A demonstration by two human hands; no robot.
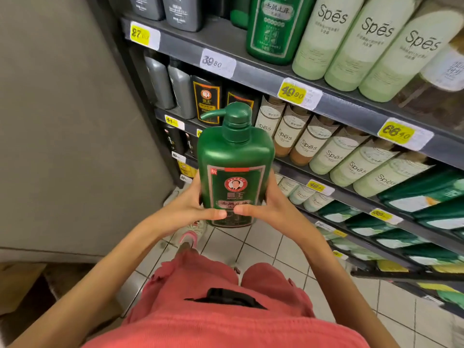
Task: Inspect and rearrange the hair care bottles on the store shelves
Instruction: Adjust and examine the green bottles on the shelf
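Observation:
A dark green pump bottle [234,159] with a red-and-white label is upright in front of me, label facing me, held off the shelves. My left hand [187,209] grips its lower left side, thumb across the label. My right hand [270,207] grips the lower right side, thumb meeting the left one. On the top shelf a matching green bottle [275,28] stands beside pale green Spes bottles [351,43].
Grey shelves [263,76] with yellow and white price tags run down the right. They hold grey bottles [180,94], black bottles [206,99], more Spes bottles [336,154] and green refill packs [414,197]. A grey wall [62,121] stands left. White tile floor [263,249] lies below.

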